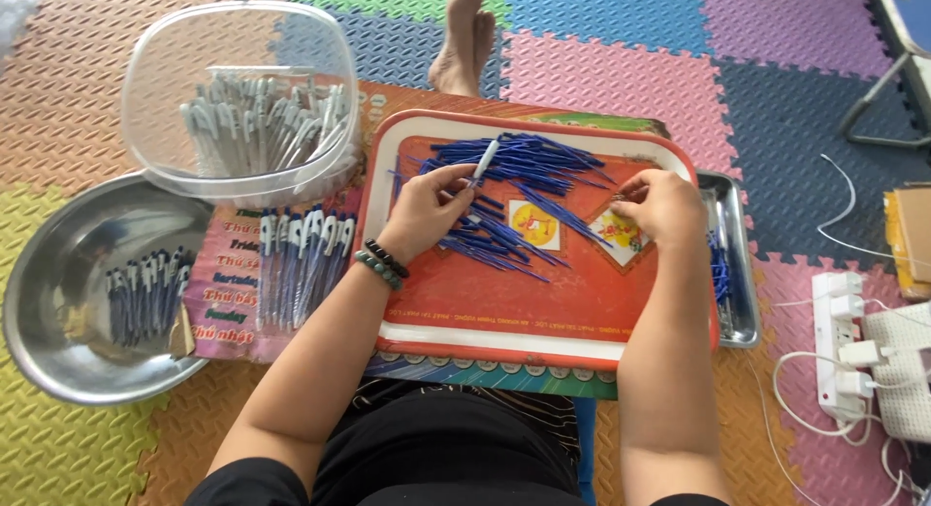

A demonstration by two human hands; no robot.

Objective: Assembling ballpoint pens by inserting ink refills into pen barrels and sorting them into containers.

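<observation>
Orange plastic tray (pixel 504 312) carries two square yellow labels (pixel 534 224) — blue pen refills (pixel 514 167) heaped across them. The left hand (pixel 427 210) pinches a white pen barrel (pixel 485 162), tilted upright over the heap — the right hand (pixel 659 207) curls, fingertips pressed on something too small to tell.

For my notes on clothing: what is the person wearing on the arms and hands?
Both forearms are bare, with short black sleeves. The left wrist carries two beaded bracelets, one black and one green. The left hand and right hand show no gloves; rings cannot be made out.
</observation>
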